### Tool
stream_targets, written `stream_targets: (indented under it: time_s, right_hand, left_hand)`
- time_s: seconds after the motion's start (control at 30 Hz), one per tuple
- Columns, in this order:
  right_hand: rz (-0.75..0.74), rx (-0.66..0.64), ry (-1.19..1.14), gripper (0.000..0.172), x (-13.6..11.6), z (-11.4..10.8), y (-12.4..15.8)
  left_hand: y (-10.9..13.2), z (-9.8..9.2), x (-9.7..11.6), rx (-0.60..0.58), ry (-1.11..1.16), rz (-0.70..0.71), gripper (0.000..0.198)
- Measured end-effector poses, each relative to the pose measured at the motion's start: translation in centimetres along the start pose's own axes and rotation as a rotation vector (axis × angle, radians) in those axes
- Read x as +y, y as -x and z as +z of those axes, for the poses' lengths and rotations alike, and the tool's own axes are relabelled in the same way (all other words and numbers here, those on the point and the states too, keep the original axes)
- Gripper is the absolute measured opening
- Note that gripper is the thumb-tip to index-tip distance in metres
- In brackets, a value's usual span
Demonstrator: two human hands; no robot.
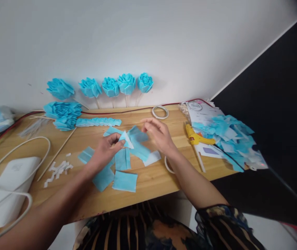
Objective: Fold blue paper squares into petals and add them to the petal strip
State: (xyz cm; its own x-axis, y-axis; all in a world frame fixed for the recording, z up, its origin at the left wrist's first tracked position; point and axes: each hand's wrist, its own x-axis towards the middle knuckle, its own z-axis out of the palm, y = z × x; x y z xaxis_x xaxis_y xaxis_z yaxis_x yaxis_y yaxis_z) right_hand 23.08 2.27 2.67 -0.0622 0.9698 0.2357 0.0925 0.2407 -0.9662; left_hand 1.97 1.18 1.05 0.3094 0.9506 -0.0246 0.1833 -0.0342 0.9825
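Observation:
My left hand (106, 148) pinches a small folded blue-and-white paper piece (126, 139) above the wooden table (153, 180). Just to the right, my right hand (158, 133) hovers with fingers loosely curled and apart, holding nothing I can see. Under and around both hands lie several blue paper squares (125, 181), some flat, some folded. A row of finished blue paper flowers (126, 83) on sticks leans against the white wall at the back. More flowers (62, 114) lie at the back left next to a strip of folded blue petals (98, 122).
A yellow glue gun (197, 138) lies at the right, beside a pile of blue and white paper scraps (229, 139) on a plastic bag. A tape ring (160, 112) sits at the back. A white device with cable (10, 180), white paper bits (58, 169) and thin sticks occupy the left.

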Motion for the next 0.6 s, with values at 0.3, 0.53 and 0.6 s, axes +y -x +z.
stream_targets:
  time_s: [0.3,0.53,0.6]
  right_hand:
    - [-0.159,0.385,-0.042,0.015,-3.3,-7.8,0.7]
    - [0.14,0.319,0.254,0.018,-1.6,-8.9,5.4]
    - [0.131,0.251,0.355,0.02,-0.9,-7.5,6.1]
  left_hand:
    - [0.0,-0.3,-0.1,0.025,0.026,-0.015,0.025]
    - [0.3,0.2,0.3,0.003,0.107,-0.088,0.027]
    - [0.4,0.2,0.4,-0.024,0.143,-0.108,0.028]
